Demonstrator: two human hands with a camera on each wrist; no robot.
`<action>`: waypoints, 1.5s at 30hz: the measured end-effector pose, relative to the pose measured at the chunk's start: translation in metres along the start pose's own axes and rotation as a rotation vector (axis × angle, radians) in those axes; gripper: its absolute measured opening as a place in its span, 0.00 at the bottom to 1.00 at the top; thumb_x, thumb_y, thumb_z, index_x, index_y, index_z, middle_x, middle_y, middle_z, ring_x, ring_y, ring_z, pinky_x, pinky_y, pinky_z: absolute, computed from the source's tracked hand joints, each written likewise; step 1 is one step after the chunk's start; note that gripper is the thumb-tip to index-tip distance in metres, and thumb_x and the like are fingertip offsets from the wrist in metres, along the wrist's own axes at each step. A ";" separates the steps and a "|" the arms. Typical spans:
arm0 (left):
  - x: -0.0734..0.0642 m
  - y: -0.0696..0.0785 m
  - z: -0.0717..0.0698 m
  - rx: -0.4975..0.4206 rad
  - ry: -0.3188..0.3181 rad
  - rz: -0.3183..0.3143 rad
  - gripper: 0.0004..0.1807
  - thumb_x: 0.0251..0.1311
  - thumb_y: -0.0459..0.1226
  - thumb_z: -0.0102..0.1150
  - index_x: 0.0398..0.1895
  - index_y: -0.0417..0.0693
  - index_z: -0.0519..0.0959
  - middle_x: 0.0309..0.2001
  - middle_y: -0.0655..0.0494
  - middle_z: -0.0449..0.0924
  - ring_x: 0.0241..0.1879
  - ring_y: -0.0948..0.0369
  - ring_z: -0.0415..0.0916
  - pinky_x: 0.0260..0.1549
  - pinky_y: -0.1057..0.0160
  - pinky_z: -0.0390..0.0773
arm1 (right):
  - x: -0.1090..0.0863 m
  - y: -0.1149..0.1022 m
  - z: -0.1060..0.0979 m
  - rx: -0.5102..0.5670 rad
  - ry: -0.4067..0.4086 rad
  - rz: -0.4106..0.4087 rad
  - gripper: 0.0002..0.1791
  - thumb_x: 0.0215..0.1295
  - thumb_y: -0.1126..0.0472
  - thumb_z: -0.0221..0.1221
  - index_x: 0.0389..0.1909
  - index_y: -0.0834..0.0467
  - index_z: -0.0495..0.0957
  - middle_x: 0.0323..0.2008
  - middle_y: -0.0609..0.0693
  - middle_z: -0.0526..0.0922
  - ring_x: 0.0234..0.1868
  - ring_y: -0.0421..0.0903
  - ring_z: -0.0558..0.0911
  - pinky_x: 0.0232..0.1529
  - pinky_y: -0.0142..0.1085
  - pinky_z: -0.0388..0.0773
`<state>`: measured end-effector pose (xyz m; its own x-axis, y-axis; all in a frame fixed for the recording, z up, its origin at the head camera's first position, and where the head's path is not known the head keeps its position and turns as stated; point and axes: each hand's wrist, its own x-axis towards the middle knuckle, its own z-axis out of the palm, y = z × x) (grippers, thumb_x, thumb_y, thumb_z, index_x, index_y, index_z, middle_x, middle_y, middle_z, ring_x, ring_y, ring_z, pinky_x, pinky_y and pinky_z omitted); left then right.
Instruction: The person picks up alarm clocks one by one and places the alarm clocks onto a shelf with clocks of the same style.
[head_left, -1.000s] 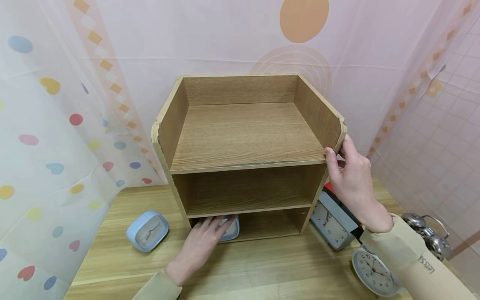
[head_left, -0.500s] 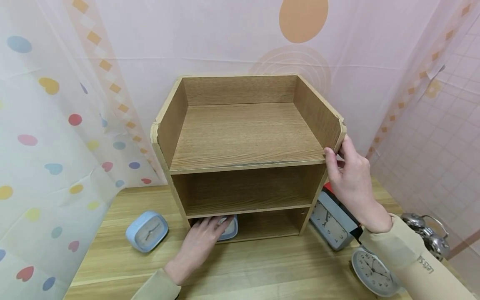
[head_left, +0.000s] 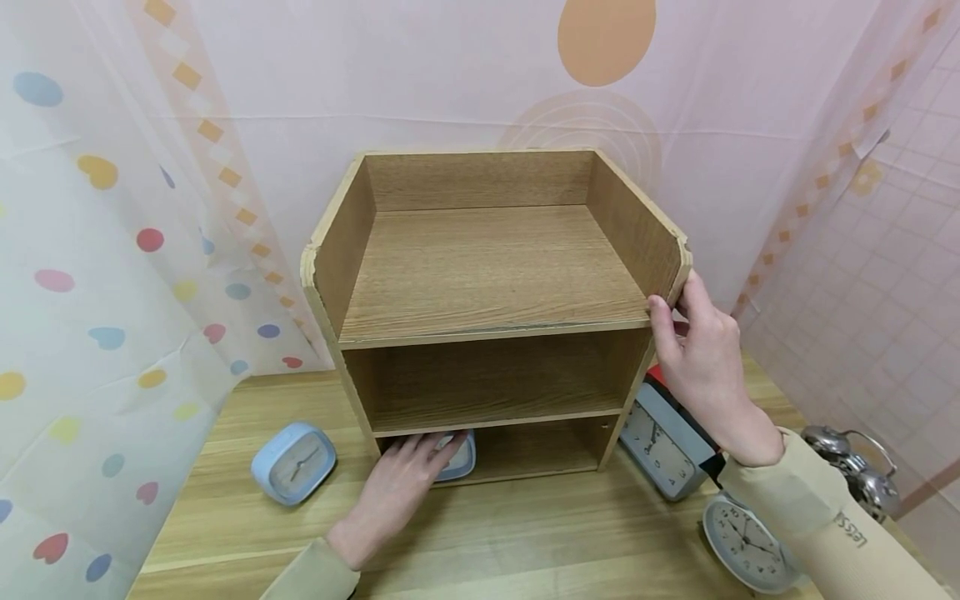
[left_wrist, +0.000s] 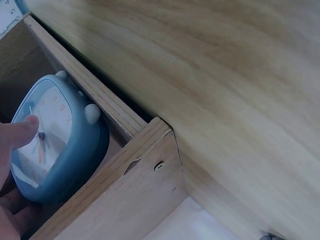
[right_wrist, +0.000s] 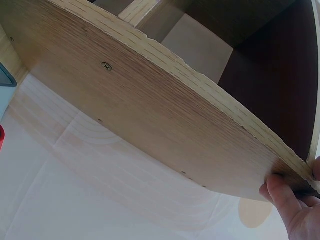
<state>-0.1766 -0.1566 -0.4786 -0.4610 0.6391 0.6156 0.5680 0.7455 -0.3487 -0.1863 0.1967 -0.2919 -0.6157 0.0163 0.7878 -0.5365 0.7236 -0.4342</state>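
Observation:
My left hand [head_left: 399,487] reaches into the bottom compartment of a small wooden shelf [head_left: 480,271], at its left end. There it grips a light-blue alarm clock [left_wrist: 82,145] with little rounded feet; the thumb lies across the white dial and the other fingers go round behind the body. From the head only the right part of this clock [head_left: 463,460] shows beside the fingers. My right hand [head_left: 708,362] holds the front edge of the shelf's right side panel [right_wrist: 165,115], thumb on the inner side and fingers outside.
Another light-blue clock [head_left: 295,463] stands on the wooden table [head_left: 495,550] left of the shelf. Right of it are a grey-blue rectangular clock [head_left: 663,442], a round white clock [head_left: 750,542] and a silver twin-bell clock [head_left: 858,467], partly behind my right sleeve. A patterned curtain [head_left: 450,75] hangs behind.

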 end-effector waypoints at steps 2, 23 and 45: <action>-0.001 0.000 0.000 -0.003 0.002 0.000 0.31 0.52 0.28 0.56 0.63 0.55 0.81 0.53 0.52 0.87 0.50 0.54 0.86 0.45 0.57 0.86 | 0.000 0.000 0.000 0.000 -0.001 0.002 0.15 0.77 0.69 0.56 0.58 0.74 0.73 0.46 0.69 0.88 0.49 0.67 0.90 0.44 0.03 0.64; -0.015 0.012 -0.013 -0.102 0.121 0.066 0.30 0.87 0.49 0.25 0.61 0.53 0.82 0.62 0.49 0.84 0.61 0.50 0.83 0.54 0.48 0.85 | 0.000 0.002 0.001 -0.015 0.020 -0.021 0.13 0.77 0.69 0.56 0.54 0.75 0.73 0.42 0.69 0.88 0.46 0.66 0.91 0.44 0.03 0.63; -0.054 0.001 -0.031 -0.218 0.117 0.053 0.29 0.84 0.55 0.36 0.62 0.50 0.83 0.64 0.44 0.83 0.65 0.47 0.77 0.84 0.58 0.54 | 0.000 0.002 0.001 -0.015 0.007 -0.010 0.14 0.77 0.69 0.57 0.56 0.75 0.73 0.43 0.70 0.88 0.47 0.66 0.91 0.44 0.03 0.64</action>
<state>-0.1294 -0.1964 -0.4902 -0.3517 0.6408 0.6824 0.7288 0.6450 -0.2300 -0.1877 0.1980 -0.2936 -0.6059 0.0138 0.7954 -0.5339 0.7342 -0.4194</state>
